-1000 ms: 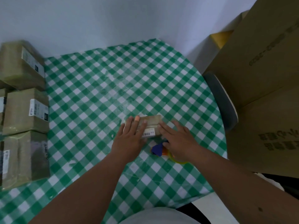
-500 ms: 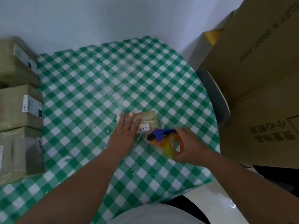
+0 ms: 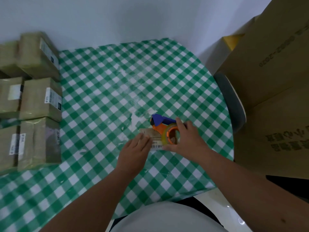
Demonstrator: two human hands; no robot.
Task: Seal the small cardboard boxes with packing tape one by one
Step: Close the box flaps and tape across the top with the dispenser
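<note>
Gripping the tape dispenser (image 3: pixel 164 129) atop the small box (image 3: pixel 151 134), right hand (image 3: pixel 189 141); left hand (image 3: pixel 135 151) flat.

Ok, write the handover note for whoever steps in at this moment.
Left hand: flat on the small box, holding it down.
Right hand: grips the tape dispenser, which sits on the box's top.
Box lies on the table, near its front right.
Done: wrapped boxes are stacked at the table's left.
Left: tape this box, then any others; none unsealed are in view.
</note>
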